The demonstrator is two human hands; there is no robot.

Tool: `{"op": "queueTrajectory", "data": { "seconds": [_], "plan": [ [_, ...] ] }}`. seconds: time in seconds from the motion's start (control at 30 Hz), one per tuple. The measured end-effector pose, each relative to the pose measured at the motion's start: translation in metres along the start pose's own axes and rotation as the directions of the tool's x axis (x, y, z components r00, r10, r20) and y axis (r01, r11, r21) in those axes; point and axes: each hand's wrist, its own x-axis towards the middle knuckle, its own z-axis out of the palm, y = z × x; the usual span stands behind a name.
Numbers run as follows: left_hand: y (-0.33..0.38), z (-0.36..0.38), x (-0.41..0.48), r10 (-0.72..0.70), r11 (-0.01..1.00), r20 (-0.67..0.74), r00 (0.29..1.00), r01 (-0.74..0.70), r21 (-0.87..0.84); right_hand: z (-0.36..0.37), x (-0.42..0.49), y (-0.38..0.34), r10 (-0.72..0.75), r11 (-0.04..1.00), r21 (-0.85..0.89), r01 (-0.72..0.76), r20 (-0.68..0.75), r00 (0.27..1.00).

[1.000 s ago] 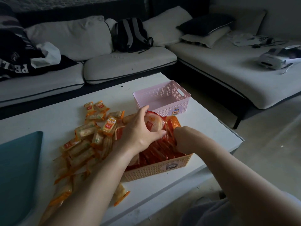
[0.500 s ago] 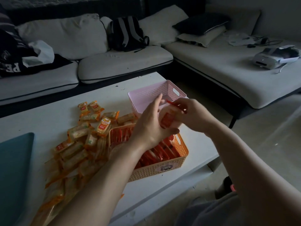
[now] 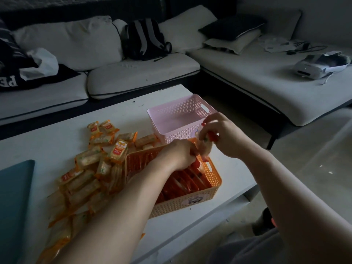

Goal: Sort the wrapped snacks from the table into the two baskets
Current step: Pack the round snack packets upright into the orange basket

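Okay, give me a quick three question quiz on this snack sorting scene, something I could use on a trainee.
1. True or false: the pink basket is packed full of snacks.
2. Where does the pile of yellow-wrapped snacks lie? A, in the pink basket. B, on the table beside the orange basket. C, inside the orange basket.
3. Fill the gap: the right hand holds a snack with ___ wrapper ends.
Key: 1 false; 2 B; 3 red.
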Motion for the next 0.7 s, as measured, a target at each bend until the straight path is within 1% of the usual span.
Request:
{"op": "queueTrajectory", "data": {
  "seconds": [0.13,0.2,0.27,0.33,0.37,0.4,0.43,0.5,0.57,0.63,0.7],
  "plan": [
    [-0.004,0.0,0.002,-0.028,0.987,-0.062,0.998,0.018,-0.158,0.009,-0.006,-0.009,-0.032,0.983,-0.167,0.072,0.233,0.972],
    [-0.006,0.002,0.003,-0.021,0.98,-0.064,0.998,0.008,-0.198,0.012,-0.005,-0.009,-0.042,0.974,-0.2,0.107,0.304,0.952],
    [-0.007,0.004,0.004,-0.027,0.971,-0.064,0.998,0.011,-0.237,0.008,-0.003,-0.006,-0.018,0.986,-0.149,0.077,0.364,0.931],
    [-0.009,0.006,0.007,-0.044,0.963,-0.074,0.996,0.022,-0.27,-0.001,-0.003,-0.002,0.035,0.999,-0.004,-0.037,0.461,0.887],
    [-0.01,0.007,0.008,-0.05,0.96,-0.084,0.995,0.024,-0.278,-0.005,-0.005,-0.002,0.05,0.995,0.05,-0.087,0.509,0.859],
    [-0.011,0.007,0.009,-0.054,0.959,-0.094,0.994,0.025,-0.282,-0.006,-0.007,-0.001,0.056,0.991,0.072,-0.111,0.529,0.847],
    [-0.011,0.008,0.009,-0.054,0.959,-0.104,0.993,0.022,-0.284,-0.007,-0.008,-0.001,0.056,0.991,0.073,-0.108,0.512,0.857],
    [-0.011,0.008,0.01,-0.053,0.954,-0.134,0.99,0.01,-0.3,-0.005,-0.007,0.002,0.063,0.995,0.045,-0.091,0.426,0.902],
    [-0.012,0.007,0.012,-0.055,0.943,-0.158,0.986,-0.001,-0.334,0.0,-0.004,0.006,0.098,0.992,0.045,-0.12,0.34,0.935],
    [-0.015,0.006,0.015,-0.054,0.934,-0.152,0.987,-0.004,-0.358,0.007,-0.001,0.008,0.13,0.986,0.061,-0.154,0.286,0.949],
    [-0.017,0.007,0.015,-0.058,0.939,-0.146,0.988,0.005,-0.345,0.018,0.0,0.009,0.15,0.985,0.049,-0.166,0.244,0.958]
  ]
}}
